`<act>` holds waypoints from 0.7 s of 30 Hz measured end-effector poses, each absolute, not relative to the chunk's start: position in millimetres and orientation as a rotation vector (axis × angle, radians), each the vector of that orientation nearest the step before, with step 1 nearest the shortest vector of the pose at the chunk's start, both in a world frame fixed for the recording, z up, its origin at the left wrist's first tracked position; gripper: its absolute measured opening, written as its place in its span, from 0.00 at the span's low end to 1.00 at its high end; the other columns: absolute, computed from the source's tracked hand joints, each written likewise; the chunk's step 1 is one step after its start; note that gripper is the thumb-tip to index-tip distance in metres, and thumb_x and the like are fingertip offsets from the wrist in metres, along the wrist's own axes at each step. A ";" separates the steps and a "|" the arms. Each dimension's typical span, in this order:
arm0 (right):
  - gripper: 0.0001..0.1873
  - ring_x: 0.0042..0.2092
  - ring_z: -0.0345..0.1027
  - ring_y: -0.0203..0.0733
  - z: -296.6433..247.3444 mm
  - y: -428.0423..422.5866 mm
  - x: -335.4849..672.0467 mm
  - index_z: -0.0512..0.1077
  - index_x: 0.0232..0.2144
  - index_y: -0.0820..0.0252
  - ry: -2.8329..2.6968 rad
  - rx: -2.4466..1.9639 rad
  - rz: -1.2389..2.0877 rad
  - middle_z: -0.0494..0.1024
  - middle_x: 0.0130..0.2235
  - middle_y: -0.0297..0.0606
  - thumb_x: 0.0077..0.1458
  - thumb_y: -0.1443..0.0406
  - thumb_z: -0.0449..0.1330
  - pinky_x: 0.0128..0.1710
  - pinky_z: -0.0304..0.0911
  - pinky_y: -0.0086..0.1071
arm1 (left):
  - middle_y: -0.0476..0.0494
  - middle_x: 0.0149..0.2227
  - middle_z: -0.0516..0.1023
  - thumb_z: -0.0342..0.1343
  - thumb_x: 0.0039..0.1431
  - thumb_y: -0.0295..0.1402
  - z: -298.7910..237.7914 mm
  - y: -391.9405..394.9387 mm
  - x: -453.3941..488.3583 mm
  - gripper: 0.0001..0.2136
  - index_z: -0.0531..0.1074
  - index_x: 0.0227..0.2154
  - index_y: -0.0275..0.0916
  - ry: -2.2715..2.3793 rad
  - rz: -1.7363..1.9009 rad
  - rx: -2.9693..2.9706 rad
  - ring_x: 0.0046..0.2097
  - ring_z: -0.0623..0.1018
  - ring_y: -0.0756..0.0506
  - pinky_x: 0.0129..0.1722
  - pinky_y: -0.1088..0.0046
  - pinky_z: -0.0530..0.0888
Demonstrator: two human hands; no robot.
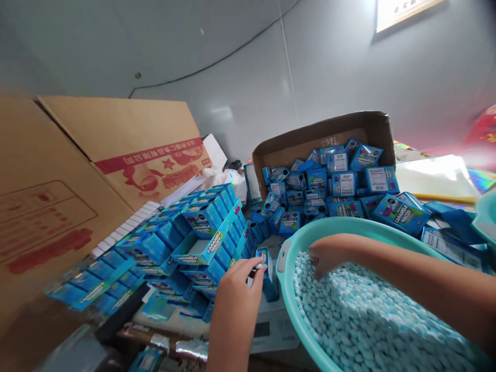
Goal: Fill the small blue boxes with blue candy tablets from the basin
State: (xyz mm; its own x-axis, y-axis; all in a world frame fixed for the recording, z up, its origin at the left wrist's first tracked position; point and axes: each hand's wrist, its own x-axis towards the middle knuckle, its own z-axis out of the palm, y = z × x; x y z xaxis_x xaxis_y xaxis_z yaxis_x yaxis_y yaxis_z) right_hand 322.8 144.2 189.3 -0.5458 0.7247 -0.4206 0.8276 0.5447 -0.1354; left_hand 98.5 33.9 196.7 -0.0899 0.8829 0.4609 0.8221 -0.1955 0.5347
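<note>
candies [372, 315] heaped in the turquoise tub [290, 298] in the head view, right hand [328, 253] dipped in, grip too hidden to tell; left hand [238, 283] pinching a white piece [259, 266] by the top of the blue box [270, 285]!

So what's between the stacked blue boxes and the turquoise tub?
In the head view: the left hand, a single blue box beside it, a pale device with a dark display, and loose boxes farther back.

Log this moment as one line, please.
left hand: at top of upright blue box | right hand: in pale blue pellets | teal basin: holds pellets | cardboard carton: holds more blue boxes
</note>
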 end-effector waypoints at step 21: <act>0.17 0.32 0.72 0.49 184.0 151.4 325.6 0.81 0.33 0.59 2.519 1.213 -0.560 0.79 0.28 0.38 0.46 0.53 0.67 0.34 0.65 0.38 | 0.45 0.38 0.77 0.58 0.59 0.41 192.0 38.9 108.2 0.11 0.81 0.38 0.42 1.880 1.130 2.090 0.39 0.77 0.46 0.43 0.68 0.73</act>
State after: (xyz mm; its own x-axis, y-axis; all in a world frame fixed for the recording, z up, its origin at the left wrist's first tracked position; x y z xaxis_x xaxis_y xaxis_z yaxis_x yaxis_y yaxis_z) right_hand 325.6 151.4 184.0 -0.6037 0.6800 -0.4161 0.7922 0.5700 -0.2178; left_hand 108.2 38.9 192.0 -0.0447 0.8950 0.4438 0.8119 -0.2263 0.5382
